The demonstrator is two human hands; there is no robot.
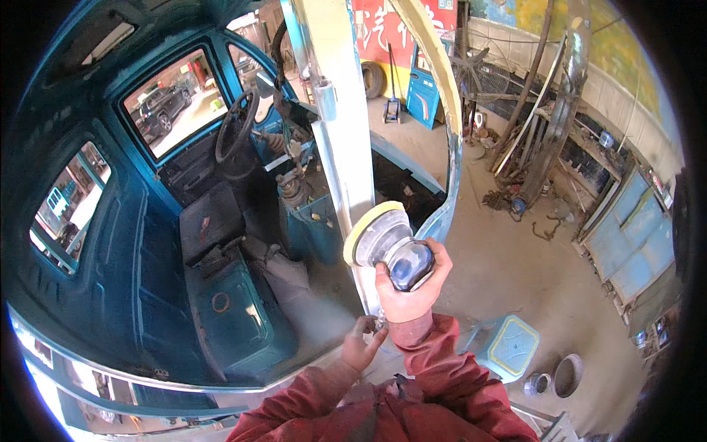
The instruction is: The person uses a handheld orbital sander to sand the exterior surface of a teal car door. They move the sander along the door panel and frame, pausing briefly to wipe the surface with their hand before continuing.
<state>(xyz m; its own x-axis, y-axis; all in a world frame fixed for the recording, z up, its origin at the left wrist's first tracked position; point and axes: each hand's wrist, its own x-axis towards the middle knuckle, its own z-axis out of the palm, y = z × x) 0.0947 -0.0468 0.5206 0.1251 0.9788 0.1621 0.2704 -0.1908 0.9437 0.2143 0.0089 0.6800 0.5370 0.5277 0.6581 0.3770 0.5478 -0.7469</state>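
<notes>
My right hand [416, 298] is wrapped round the dark blue body of a round palm sander [383, 239]. Its wide yellow-edged pad is tilted up and to the left, beside a pale, sanded door pillar [345, 140] of a blue vehicle cab. Whether the pad touches the pillar is hard to tell from this angle. Lower and just to the left, my left hand [359, 346] pinches a small metallic fitting [380, 323] close under my right wrist. Part of that fitting is hidden by the fingers.
Inside the cab are a seat [243, 317], a steering wheel [237, 136] and gear levers. On the right, a light blue stool [513, 345] stands near two round containers. Farther off are a floor jack [392, 109], a detached blue door [423, 92], a fan and leaning poles.
</notes>
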